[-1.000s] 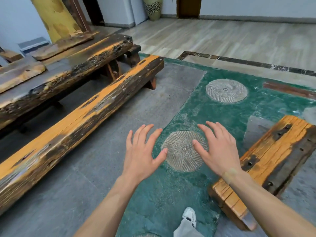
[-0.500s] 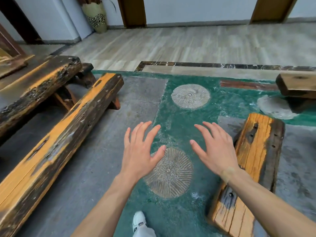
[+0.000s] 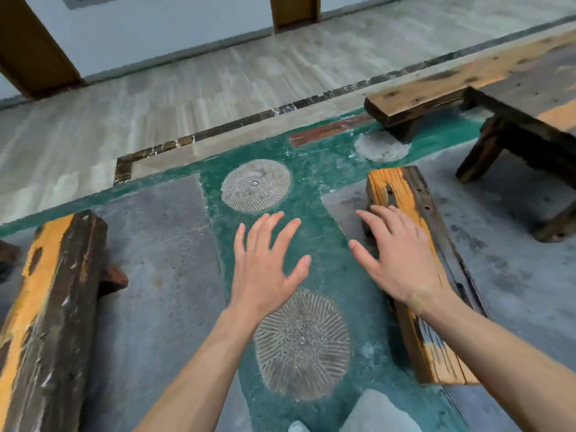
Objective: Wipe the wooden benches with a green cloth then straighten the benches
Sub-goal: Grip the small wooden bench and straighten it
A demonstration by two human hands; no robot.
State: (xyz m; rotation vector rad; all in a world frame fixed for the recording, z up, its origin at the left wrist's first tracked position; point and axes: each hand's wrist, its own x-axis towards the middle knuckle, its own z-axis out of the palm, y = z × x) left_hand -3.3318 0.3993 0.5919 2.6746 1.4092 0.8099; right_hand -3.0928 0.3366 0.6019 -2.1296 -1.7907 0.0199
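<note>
My left hand (image 3: pixel 265 263) is spread flat with fingers apart over the green floor strip, holding nothing. My right hand (image 3: pixel 399 254) is also spread and empty, hovering above the near end of a short orange-and-dark wooden bench (image 3: pixel 402 194) that runs away from me on the right. A long dark and orange bench (image 3: pixel 53 307) lies at the left edge. A third bench (image 3: pixel 436 88) of paler wood stands at the far right. No green cloth is in view.
A dark wooden table frame (image 3: pixel 530 141) with angled legs stands at the right. Round carved stone discs (image 3: pixel 255 185) (image 3: pixel 302 344) are set in the green floor between the benches. Pale plank flooring and doorways lie beyond. My knee (image 3: pixel 374 413) shows at the bottom.
My view has swung to the right: the long left bench has slid to the frame's edge, and the short right bench now sits under my right hand. Both hands stay spread and empty.
</note>
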